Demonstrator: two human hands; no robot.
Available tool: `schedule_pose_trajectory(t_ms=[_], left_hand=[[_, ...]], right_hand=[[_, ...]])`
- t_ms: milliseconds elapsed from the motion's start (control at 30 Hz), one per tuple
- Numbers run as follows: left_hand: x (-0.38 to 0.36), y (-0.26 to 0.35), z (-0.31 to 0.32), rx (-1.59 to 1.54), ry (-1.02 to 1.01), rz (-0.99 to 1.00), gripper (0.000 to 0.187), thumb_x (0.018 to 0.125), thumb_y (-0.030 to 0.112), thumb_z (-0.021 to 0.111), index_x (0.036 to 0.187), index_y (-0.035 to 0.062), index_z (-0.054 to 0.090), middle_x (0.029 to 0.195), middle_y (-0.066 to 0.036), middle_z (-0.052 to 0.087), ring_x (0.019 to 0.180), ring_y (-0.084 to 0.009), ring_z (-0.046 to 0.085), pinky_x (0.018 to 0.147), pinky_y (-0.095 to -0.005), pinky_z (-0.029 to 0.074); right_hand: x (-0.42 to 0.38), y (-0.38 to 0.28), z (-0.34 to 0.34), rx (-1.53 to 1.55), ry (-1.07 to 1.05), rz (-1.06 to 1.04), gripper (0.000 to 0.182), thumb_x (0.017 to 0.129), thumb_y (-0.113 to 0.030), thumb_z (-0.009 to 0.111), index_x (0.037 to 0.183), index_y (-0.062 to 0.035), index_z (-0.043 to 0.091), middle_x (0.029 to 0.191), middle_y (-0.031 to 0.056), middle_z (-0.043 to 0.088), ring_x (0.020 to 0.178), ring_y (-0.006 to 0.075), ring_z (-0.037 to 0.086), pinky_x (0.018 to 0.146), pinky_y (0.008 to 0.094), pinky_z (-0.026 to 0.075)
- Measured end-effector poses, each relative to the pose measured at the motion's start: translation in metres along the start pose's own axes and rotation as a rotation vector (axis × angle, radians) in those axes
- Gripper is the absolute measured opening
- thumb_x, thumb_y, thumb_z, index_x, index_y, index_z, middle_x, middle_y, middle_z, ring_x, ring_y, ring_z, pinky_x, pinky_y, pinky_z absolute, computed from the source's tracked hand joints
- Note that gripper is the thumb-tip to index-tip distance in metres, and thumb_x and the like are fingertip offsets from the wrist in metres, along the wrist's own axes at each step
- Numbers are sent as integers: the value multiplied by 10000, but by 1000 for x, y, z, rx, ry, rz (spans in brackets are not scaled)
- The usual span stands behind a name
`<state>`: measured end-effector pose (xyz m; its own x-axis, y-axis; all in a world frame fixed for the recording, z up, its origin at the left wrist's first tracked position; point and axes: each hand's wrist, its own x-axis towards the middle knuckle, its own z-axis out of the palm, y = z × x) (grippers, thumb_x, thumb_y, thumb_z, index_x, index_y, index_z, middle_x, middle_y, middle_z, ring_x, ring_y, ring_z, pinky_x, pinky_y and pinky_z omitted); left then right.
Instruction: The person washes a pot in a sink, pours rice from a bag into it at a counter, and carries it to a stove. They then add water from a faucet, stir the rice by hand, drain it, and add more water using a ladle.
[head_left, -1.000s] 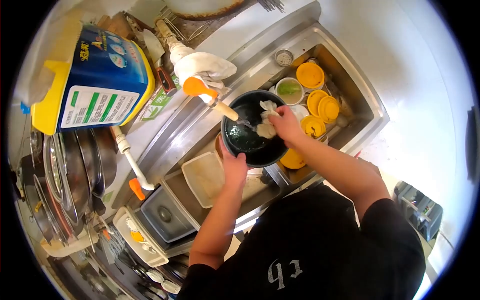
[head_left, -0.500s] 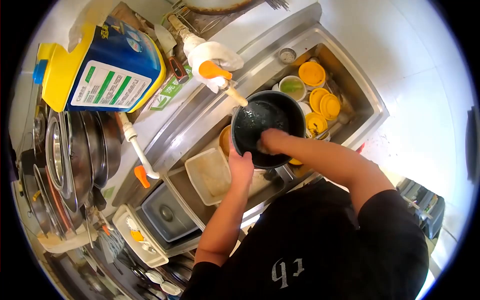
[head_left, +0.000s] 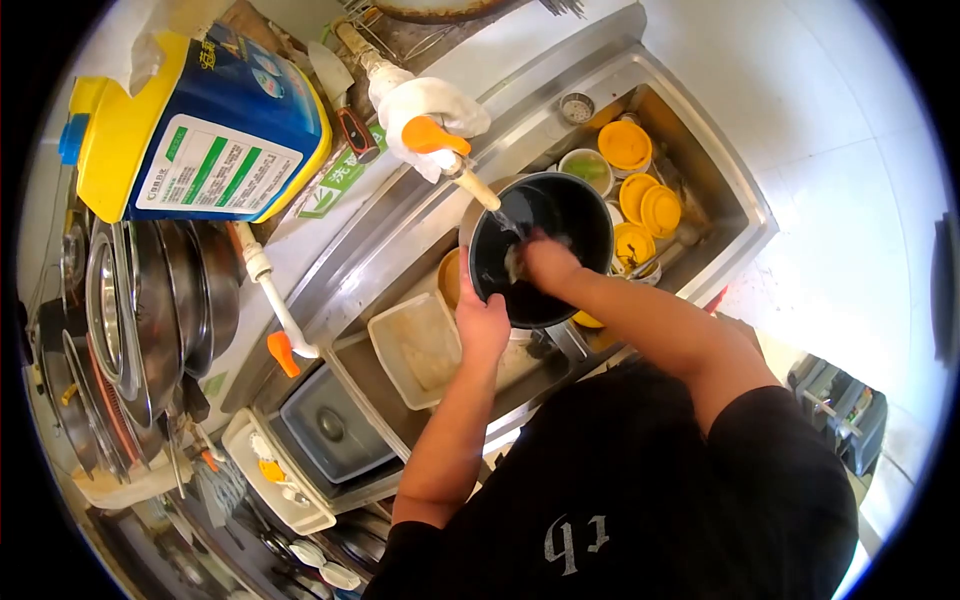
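A dark, round pot [head_left: 590,215] is held over the sink [head_left: 690,110], its opening facing up toward me. My left hand [head_left: 482,325] grips the pot's near left rim, with the thumb over the edge. Inside the pot is my right hand [head_left: 548,265], fingers curled around something pale that I cannot make out. A tap with an orange handle [head_left: 435,136] points into the pot, and water runs from its spout. Beside the pot, a shallow white tub [head_left: 415,350] sits in the sink.
Yellow-lidded containers [head_left: 625,147] and a white cup with green contents [head_left: 586,172] stand in the sink's right part. A large blue-and-yellow jug [head_left: 220,130] is at upper left, above stacked metal basins [head_left: 155,300]. A second tap [head_left: 285,355] sticks out over a grey basin [head_left: 335,425].
My right hand has moved up and left inside the pot, toward the running water. The pot has shifted slightly upward, still held by my left hand.
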<state>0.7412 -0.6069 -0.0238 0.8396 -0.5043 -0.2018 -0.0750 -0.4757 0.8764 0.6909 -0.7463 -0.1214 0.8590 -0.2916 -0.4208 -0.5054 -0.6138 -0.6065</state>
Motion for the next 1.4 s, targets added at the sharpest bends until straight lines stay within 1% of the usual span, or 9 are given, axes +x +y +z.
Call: schedule_pose_trajectory(t_ms=[200, 267, 333, 500, 700, 733, 933, 1000, 1400], left_hand=[[-3, 11, -2, -3, -71, -133, 766, 740, -35, 441, 1444, 208, 267, 1124, -172, 620, 1022, -321, 602, 886, -328, 447], [-4, 12, 4, -83, -112, -153, 778, 713, -105, 421, 1441, 135, 287, 1227, -103, 560, 1124, -194, 529, 957, -270, 382], [-2, 3, 9, -153, -82, -117, 777, 708, -114, 411, 1439, 119, 289, 1239, -99, 549, 1140, -193, 514, 968, -268, 371], [0, -3, 1, -267, -29, -116, 758, 695, -140, 388, 1420, 67, 310, 1263, -91, 519, 1168, -174, 480, 991, -261, 344], [1, -40, 14, -271, -7, -98, 741, 725, -65, 435, 1429, 123, 302, 1207, -146, 575, 1110, -238, 554, 945, -287, 405], [0, -31, 15, -270, -10, -99, 741, 725, -65, 435, 1429, 123, 302, 1207, -146, 575, 1110, -238, 554, 945, -287, 405], [7, -39, 5, -345, -16, -146, 705, 706, -147, 375, 1384, 42, 348, 1228, -76, 535, 1108, -166, 519, 945, -271, 409], [9, -41, 1, -315, -5, -127, 734, 720, -66, 435, 1420, 130, 329, 1204, -137, 576, 1104, -225, 556, 936, -290, 413], [0, -14, 1, -302, -36, -138, 780, 703, -165, 378, 1436, 92, 296, 1273, -72, 506, 1134, -160, 503, 954, -252, 389]], right_hand=[[32, -7, -12, 41, 572, 6, 246, 781, -57, 548, 1009, 1, 621, 1038, 240, 598, 907, 367, 622, 818, 419, 510], [39, -20, -7, -359, 182, -160, 245, 791, -54, 537, 1015, 5, 617, 1065, 237, 590, 925, 368, 619, 848, 423, 499], [26, -34, -1, -71, -62, -124, 225, 807, -80, 509, 970, 12, 634, 1103, 221, 578, 961, 362, 617, 852, 434, 489], [-3, -5, -24, -197, -116, 11, 202, 813, -108, 521, 917, -13, 666, 1093, 246, 578, 970, 348, 622, 837, 418, 502], [48, -2, -21, -104, 502, -88, 248, 800, -74, 501, 1020, 17, 567, 1098, 244, 551, 1005, 376, 561, 868, 443, 473], [54, -3, -10, -466, 472, -257, 234, 794, -84, 504, 996, 10, 575, 1125, 235, 531, 1076, 379, 505, 934, 431, 426], [-4, -14, 16, -184, 62, -527, 255, 808, -144, 503, 992, -32, 638, 1204, 184, 507, 1094, 347, 492, 921, 403, 432], [-13, -6, -2, -668, -148, -657, 258, 811, -179, 510, 973, -53, 665, 1228, 154, 515, 1095, 303, 505, 881, 384, 448], [-18, -13, -6, -533, -23, -535, 303, 857, -213, 466, 1086, -88, 620, 1062, 137, 546, 991, 292, 562, 768, 376, 498]])
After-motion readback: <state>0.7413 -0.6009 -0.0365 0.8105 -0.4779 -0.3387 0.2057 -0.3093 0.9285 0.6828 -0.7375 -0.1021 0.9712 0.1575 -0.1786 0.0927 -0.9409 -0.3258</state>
